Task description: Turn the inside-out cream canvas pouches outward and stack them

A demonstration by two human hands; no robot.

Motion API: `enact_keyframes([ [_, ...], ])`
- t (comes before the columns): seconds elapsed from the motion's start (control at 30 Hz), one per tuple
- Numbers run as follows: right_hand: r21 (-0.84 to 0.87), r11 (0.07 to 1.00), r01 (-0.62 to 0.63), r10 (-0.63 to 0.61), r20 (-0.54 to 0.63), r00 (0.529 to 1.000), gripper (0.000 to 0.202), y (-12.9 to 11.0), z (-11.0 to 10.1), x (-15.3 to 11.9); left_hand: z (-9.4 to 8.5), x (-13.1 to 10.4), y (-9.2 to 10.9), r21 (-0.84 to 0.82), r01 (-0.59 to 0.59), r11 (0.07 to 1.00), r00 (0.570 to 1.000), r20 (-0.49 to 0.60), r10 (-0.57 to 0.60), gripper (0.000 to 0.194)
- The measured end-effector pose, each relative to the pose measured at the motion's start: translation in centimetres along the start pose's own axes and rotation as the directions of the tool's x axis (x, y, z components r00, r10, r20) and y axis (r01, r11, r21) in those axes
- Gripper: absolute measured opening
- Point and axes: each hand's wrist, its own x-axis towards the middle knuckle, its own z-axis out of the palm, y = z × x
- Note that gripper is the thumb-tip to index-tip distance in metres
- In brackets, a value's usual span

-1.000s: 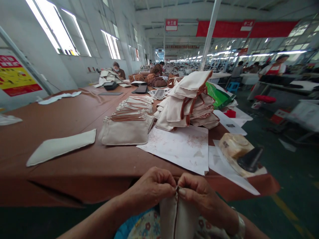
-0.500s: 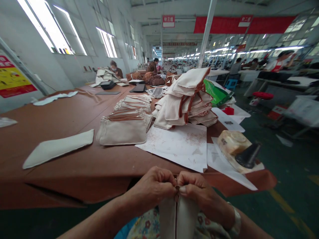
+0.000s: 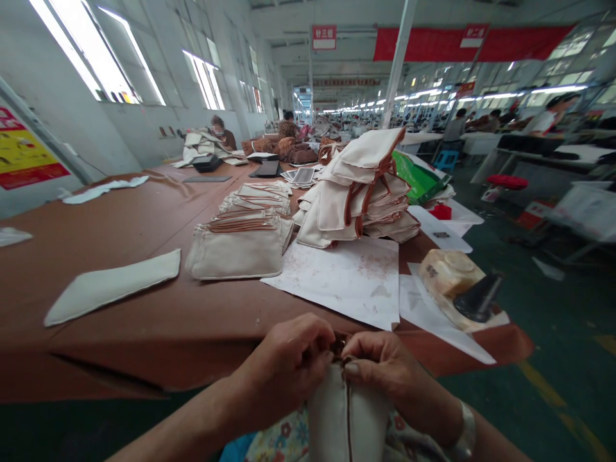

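Note:
Low in the middle of the head view is a cream leather piece [image 3: 327, 417] with a dark brown seam or slit running down its middle. It hangs over a floral cloth on my lap. My right hand [image 3: 385, 369] pinches its top edge by the brown line, thumb in front. Just left of it, my left hand [image 3: 296, 353] is closed at the same top edge, with thumb and fingertips together. A bit of brown edging shows between the hands. The exact grip of the left fingertips is partly hidden.
Brown-covered table [image 3: 144, 289] ahead. On it are a flat cream piece [image 3: 115, 285], stacked cream pieces [image 3: 238, 253], a taller brown-edged pile [image 3: 356, 186], white paper [image 3: 346, 276], and a stained container [image 3: 447, 273] beside a black cone [image 3: 479, 298]. Other people sit farther back.
My left hand has shifted slightly left and up, its fingers looser and turned. The cream piece now shows a rounder, wider top. My right hand keeps its pinch.

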Motion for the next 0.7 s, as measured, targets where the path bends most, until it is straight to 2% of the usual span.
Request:
enact_keyframes([
  [0.03, 0.019, 1.0, -0.018, 0.019, -0.006, 1.0, 0.035, 0.0, 0.1, 0.0, 0.0, -0.1, -0.2, 0.087, -0.076, 0.993, 0.997, -0.009, 0.077, 0.014],
  [0.1, 0.042, 0.998, -0.039, 0.04, -0.012, 0.999, 0.034, 0.0, 0.2, 0.0, 0.1, -0.3, -0.3, 0.262, -0.193, 0.946, 0.981, 0.039, 0.189, 0.016],
  [0.23, 0.076, 0.996, -0.05, 0.051, -0.022, 0.998, 0.029, 0.1, 0.3, 0.0, 0.4, -0.5, 0.0, 0.552, -0.317, 0.771, 0.948, 0.164, 0.272, 0.016],
  [0.3, 0.107, 0.992, -0.06, 0.063, -0.03, 0.998, 0.027, 0.0, 0.4, 0.0, 0.6, -0.5, 0.3, 0.631, -0.354, 0.691, 0.934, 0.193, 0.301, 0.015],
  [0.37, 0.125, 0.99, -0.072, 0.077, -0.036, 0.996, 0.026, 0.0, 0.5, -0.1, 0.9, -0.4, 0.3, 0.663, -0.364, 0.654, 0.93, 0.22, 0.295, 0.013],
  [0.47, 0.11, 0.99, -0.088, 0.094, -0.045, 0.995, 0.026, 0.1, 0.6, 0.0, 1.4, -0.5, 0.1, 0.689, -0.347, 0.636, 0.938, 0.241, 0.251, 0.011],
  [0.57, 0.065, 0.994, -0.084, 0.088, -0.05, 0.995, 0.026, 0.2, 0.6, 0.0, 1.9, -0.6, -0.1, 0.711, -0.299, 0.637, 0.954, 0.212, 0.211, 0.012],
  [0.63, 0.021, 0.998, -0.052, 0.053, -0.03, 0.998, 0.025, 0.1, 0.6, 0.0, 2.1, -0.5, 0.1, 0.68, -0.256, 0.687, 0.967, 0.185, 0.176, 0.013],
  [0.7, -0.029, 0.999, -0.016, 0.016, 0.001, 1.0, 0.023, -0.1, 0.5, -0.2, 1.8, -0.3, 0.5, 0.572, -0.169, 0.802, 0.984, 0.142, 0.106, 0.014],
])
